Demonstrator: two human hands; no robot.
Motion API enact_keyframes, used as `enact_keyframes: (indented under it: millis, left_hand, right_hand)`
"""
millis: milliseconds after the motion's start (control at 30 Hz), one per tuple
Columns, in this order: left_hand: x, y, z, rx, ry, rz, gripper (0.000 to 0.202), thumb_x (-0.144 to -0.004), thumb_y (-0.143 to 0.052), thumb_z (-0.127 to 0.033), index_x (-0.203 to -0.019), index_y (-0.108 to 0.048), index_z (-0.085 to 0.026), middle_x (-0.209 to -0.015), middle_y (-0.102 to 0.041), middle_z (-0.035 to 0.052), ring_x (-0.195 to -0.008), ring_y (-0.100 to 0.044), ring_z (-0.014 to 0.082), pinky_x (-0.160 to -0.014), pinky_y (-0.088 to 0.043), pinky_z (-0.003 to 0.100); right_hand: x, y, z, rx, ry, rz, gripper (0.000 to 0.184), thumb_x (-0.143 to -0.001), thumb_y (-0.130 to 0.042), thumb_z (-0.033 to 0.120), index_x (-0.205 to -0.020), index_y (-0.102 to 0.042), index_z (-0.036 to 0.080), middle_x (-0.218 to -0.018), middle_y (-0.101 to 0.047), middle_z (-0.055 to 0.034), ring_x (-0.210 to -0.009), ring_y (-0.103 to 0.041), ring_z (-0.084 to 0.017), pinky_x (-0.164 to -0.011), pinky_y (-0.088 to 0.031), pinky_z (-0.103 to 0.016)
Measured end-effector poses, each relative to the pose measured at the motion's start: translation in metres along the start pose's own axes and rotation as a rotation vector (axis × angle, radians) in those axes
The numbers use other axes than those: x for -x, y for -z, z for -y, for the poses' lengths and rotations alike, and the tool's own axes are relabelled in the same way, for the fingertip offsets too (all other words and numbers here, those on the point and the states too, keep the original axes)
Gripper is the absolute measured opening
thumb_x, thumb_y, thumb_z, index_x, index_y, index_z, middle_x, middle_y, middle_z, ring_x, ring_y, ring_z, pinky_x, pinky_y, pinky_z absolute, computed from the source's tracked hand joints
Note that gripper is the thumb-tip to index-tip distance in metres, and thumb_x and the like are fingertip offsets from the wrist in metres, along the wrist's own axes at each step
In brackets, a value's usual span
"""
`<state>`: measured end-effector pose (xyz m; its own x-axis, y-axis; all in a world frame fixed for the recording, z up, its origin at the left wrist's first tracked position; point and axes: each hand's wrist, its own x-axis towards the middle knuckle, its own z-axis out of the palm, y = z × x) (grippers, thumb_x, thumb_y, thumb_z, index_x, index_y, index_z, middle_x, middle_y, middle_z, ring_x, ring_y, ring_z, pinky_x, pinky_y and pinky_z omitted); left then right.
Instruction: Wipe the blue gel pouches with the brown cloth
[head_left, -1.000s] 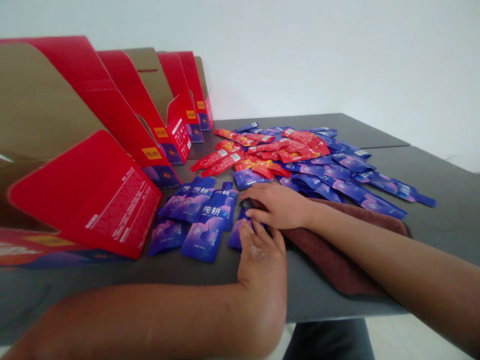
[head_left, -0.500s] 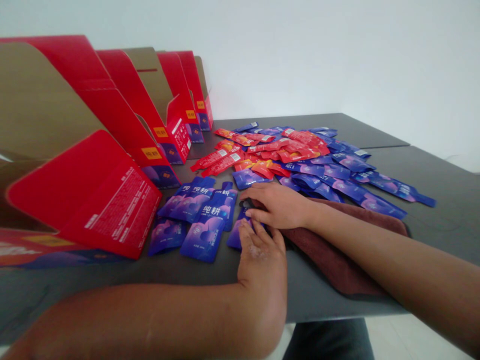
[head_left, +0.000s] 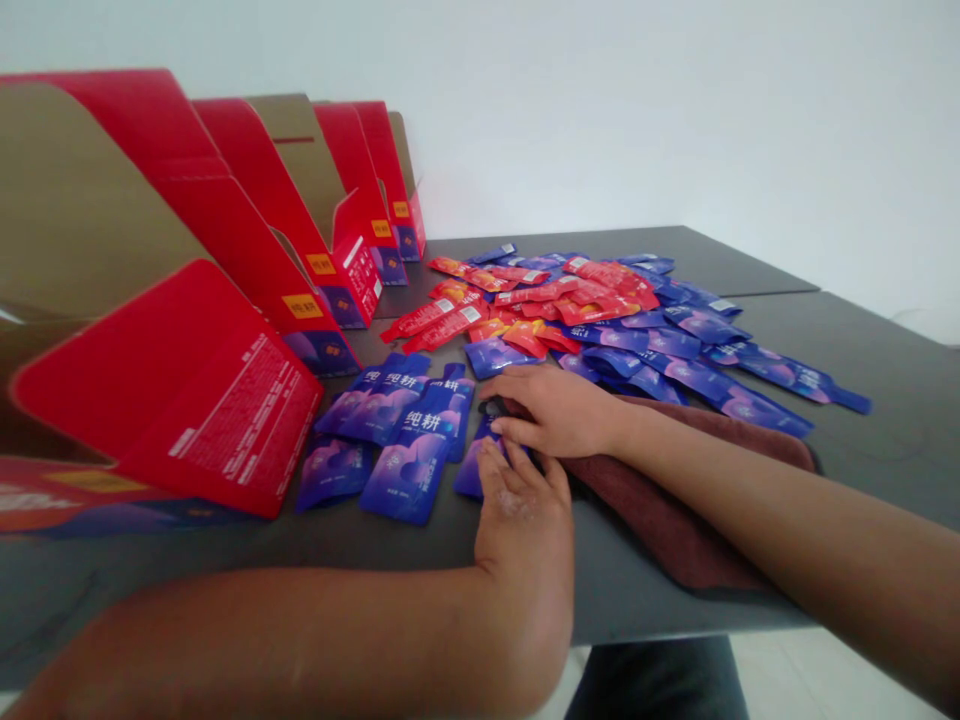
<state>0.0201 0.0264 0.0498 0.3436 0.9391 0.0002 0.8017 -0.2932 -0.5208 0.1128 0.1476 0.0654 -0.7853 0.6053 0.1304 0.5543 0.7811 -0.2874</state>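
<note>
My left hand (head_left: 525,520) lies flat on the dark table (head_left: 420,545), fingers stretched forward onto a blue pouch (head_left: 471,470) that is mostly hidden under both hands. My right hand (head_left: 559,410) rests just beyond it, fingers extended leftward over the same pouch and over the edge of a brown cloth (head_left: 675,520). Neither hand grips anything that I can see. Just left of the hands lies a small group of blue pouches (head_left: 409,425).
A large scatter of red pouches (head_left: 525,300) and blue pouches (head_left: 697,360) covers the table behind the hands. Several open red cartons (head_left: 247,220) stand in a row along the left, the nearest one (head_left: 172,390) with its flap folded down.
</note>
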Motion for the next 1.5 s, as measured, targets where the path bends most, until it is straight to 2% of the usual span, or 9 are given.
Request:
enact_keyframes:
  millis: [500, 633, 800, 967, 1100, 1267, 1500]
  left_hand:
    - [0.0005, -0.0003, 0.0002, 0.063, 0.025, -0.038, 0.048, -0.086, -0.039, -0.005, -0.133, -0.050, -0.006, -0.125, -0.062, 0.0273, -0.114, -0.061, 0.0328, -0.098, -0.049, 0.046]
    - [0.0002, 0.0005, 0.0001, 0.074, 0.029, -0.030, 0.047, -0.087, -0.040, -0.006, -0.134, -0.050, -0.007, -0.127, -0.062, 0.0255, -0.115, -0.061, 0.0318, -0.099, -0.048, 0.046]
    - [0.0005, -0.0010, -0.0006, 0.097, 0.033, -0.036, 0.047, -0.087, -0.043, -0.006, -0.133, -0.051, -0.005, -0.126, -0.061, 0.0288, -0.114, -0.062, 0.0326, -0.100, -0.047, 0.046]
    - [0.0016, -0.0038, -0.0022, 0.018, 0.047, -0.084, 0.047, -0.086, -0.041, -0.006, -0.132, -0.051, -0.007, -0.126, -0.062, 0.0256, -0.113, -0.062, 0.0311, -0.099, -0.048, 0.046]
    - [0.0021, -0.0040, -0.0023, 0.008, 0.057, -0.077, 0.048, -0.085, -0.040, -0.004, -0.132, -0.052, -0.009, -0.125, -0.064, 0.0231, -0.112, -0.063, 0.0298, -0.098, -0.048, 0.045]
    - [0.0019, -0.0032, -0.0018, 0.056, 0.039, -0.071, 0.047, -0.086, -0.041, -0.006, -0.133, -0.050, -0.005, -0.127, -0.061, 0.0279, -0.113, -0.062, 0.0316, -0.100, -0.047, 0.046]
    - [0.0021, -0.0038, -0.0012, 0.003, 0.009, -0.053, 0.049, -0.086, -0.039, -0.005, -0.134, -0.049, -0.004, -0.126, -0.061, 0.0284, -0.114, -0.062, 0.0328, -0.099, -0.048, 0.046]
  right_hand:
    - [0.0002, 0.0004, 0.0002, 0.003, -0.006, 0.006, 0.038, -0.089, -0.052, 0.036, -0.122, -0.058, 0.018, -0.111, -0.065, -0.0114, -0.104, -0.059, -0.024, -0.089, -0.042, -0.038]
    - [0.0002, -0.0002, -0.0006, -0.004, -0.005, 0.005, 0.038, -0.089, -0.053, 0.036, -0.123, -0.058, 0.018, -0.112, -0.065, -0.0120, -0.104, -0.059, -0.025, -0.089, -0.042, -0.038]
    - [0.0002, 0.0002, 0.0000, 0.009, -0.010, 0.013, 0.039, -0.090, -0.052, 0.037, -0.123, -0.058, 0.018, -0.112, -0.065, -0.0118, -0.105, -0.059, -0.024, -0.090, -0.042, -0.038]
    - [-0.0002, 0.0003, 0.0004, 0.016, -0.009, 0.015, 0.039, -0.090, -0.052, 0.036, -0.123, -0.058, 0.018, -0.111, -0.065, -0.0116, -0.104, -0.059, -0.024, -0.089, -0.043, -0.037]
    - [-0.0003, -0.0002, -0.0004, 0.015, -0.007, 0.010, 0.039, -0.090, -0.051, 0.037, -0.123, -0.058, 0.018, -0.112, -0.065, -0.0114, -0.104, -0.059, -0.024, -0.089, -0.043, -0.038]
    - [-0.0003, -0.0003, -0.0003, 0.016, -0.008, 0.011, 0.039, -0.090, -0.052, 0.037, -0.124, -0.057, 0.018, -0.112, -0.065, -0.0115, -0.104, -0.059, -0.024, -0.089, -0.043, -0.038]
    - [-0.0004, 0.0000, 0.0000, 0.007, -0.009, 0.011, 0.038, -0.089, -0.053, 0.036, -0.123, -0.058, 0.019, -0.111, -0.065, -0.0115, -0.104, -0.060, -0.025, -0.089, -0.043, -0.039]
